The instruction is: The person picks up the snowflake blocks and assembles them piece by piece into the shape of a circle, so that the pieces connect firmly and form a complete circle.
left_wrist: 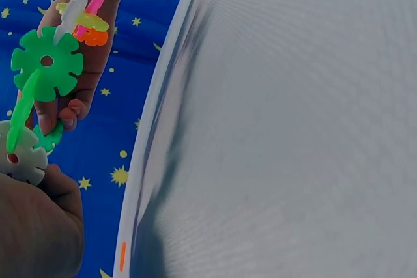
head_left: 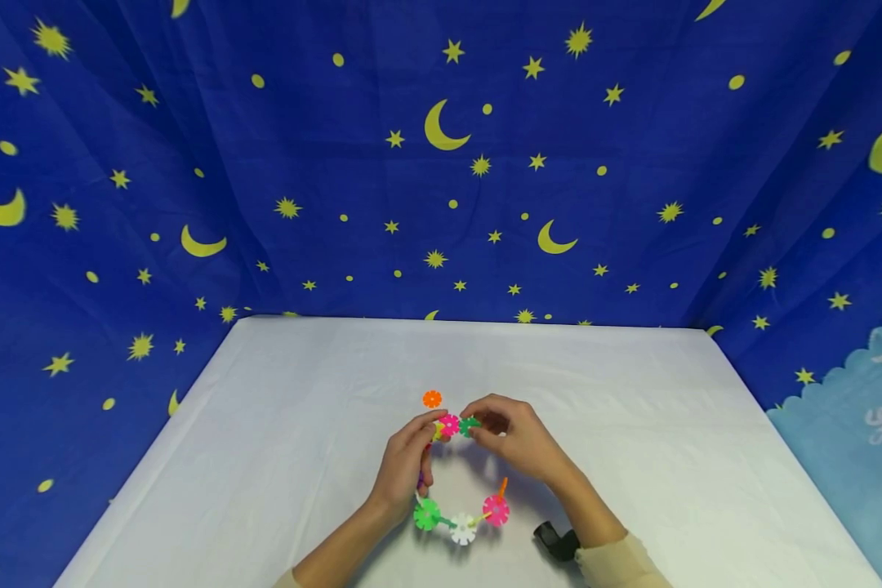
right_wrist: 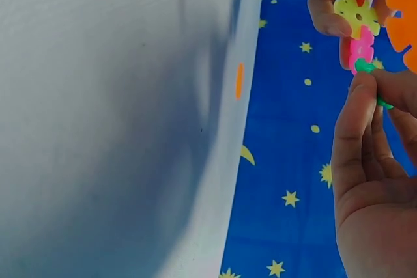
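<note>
A chain of slotted plastic snowflake discs curves between the hands in the head view. My left hand (head_left: 403,467) grips its upper left part, near a yellow disc and a pink disc (head_left: 450,425). A green disc (right_wrist: 365,66) is pinched between thumb and finger of my right hand (head_left: 522,437), edge-on against the pink disc in the right wrist view; whether their slots are joined I cannot tell. Lower on the chain hang a bright green disc (head_left: 427,514), a white disc (head_left: 463,529) and another pink disc (head_left: 496,510), with an orange disc (head_left: 503,487) at the end.
One loose orange disc (head_left: 431,399) lies on the white-covered table (head_left: 301,392) beyond the hands. Beside the right forearm rests a black curved object (head_left: 556,541). A blue star-and-moon cloth (head_left: 382,180) hangs behind, and a light blue cloth (head_left: 853,425) is at right.
</note>
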Demonstrator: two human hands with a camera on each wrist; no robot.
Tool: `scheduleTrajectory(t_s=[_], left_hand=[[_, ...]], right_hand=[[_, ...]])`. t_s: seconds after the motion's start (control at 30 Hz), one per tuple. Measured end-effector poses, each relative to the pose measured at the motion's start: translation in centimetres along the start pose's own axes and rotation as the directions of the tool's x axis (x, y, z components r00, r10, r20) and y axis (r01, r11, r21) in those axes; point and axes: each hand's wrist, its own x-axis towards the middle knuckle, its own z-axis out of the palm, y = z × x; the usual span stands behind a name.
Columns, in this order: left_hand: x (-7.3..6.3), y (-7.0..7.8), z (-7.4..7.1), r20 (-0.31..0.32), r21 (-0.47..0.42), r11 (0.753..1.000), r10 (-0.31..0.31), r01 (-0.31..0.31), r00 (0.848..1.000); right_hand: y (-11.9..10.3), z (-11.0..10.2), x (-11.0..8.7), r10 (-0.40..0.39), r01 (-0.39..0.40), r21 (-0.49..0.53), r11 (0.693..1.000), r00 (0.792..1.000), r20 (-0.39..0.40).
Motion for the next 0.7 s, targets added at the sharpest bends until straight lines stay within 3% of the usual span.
scheduleTrajectory(t_s=[0.5,0.7], left_hand=[[-0.1,0.0,0.2,-0.002,-0.009,1.000,-0.008,0.008,1.000],[-0.1,-0.3,0.4,0.011,-0.013,1.000,0.008,-0.008,1.000]], right_hand=[[-0.2,1.0,0.1,-0.122,0.121,-0.065,0.990,0.993,-0.001],[-0.3,1.2,0.0,-0.134,0.132,-0.105,0.986,0.991,-0.015]])
